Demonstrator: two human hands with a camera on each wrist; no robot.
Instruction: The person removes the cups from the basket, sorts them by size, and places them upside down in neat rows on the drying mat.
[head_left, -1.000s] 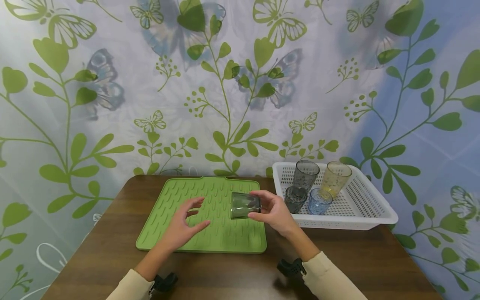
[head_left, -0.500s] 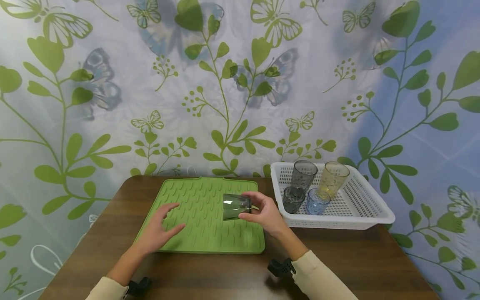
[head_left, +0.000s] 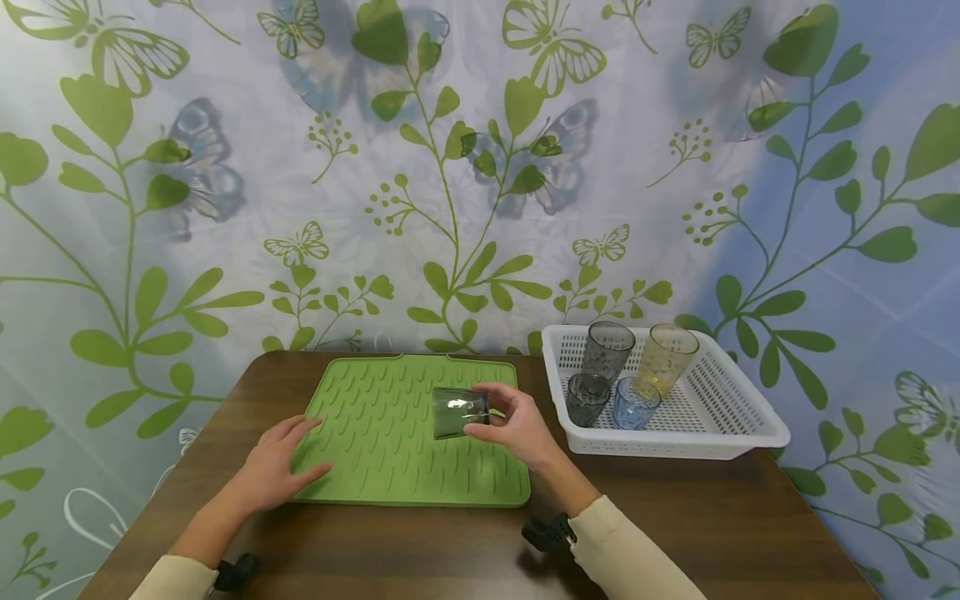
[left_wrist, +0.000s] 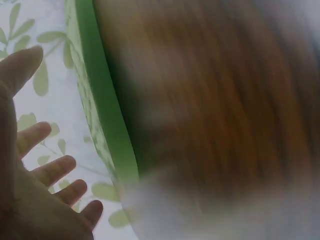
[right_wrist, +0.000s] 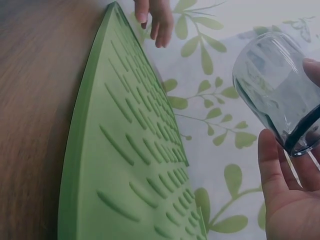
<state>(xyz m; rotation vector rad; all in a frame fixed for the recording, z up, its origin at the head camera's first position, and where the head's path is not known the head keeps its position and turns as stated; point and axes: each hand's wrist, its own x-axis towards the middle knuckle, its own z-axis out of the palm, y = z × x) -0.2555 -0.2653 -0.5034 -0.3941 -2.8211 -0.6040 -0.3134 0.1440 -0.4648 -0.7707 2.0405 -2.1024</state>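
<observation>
In the head view the right hand [head_left: 517,425] grips a smoky grey-green glass [head_left: 456,412] by one end; the glass lies sideways above the green ridged mat [head_left: 390,433]. The right wrist view shows that glass [right_wrist: 272,85] between the thumb and fingers of the right hand [right_wrist: 295,205], off the mat. At the mat's left edge is the left hand [head_left: 266,471], fingers spread and holding nothing. In the left wrist view the fingers of the left hand [left_wrist: 45,200] are apart beside the mat's edge [left_wrist: 112,125].
A white perforated basket [head_left: 735,417] at the right of the brown table [head_left: 420,550] holds two tall glasses, grey [head_left: 609,350] and yellow [head_left: 667,358], and two short ones, dark [head_left: 587,402] and blue [head_left: 636,406]. Behind hangs a leaf-patterned cloth [head_left: 480,208].
The left hand has moved left and toward the person, from over the mat to its left edge. The right hand has carried the glass a little to the left.
</observation>
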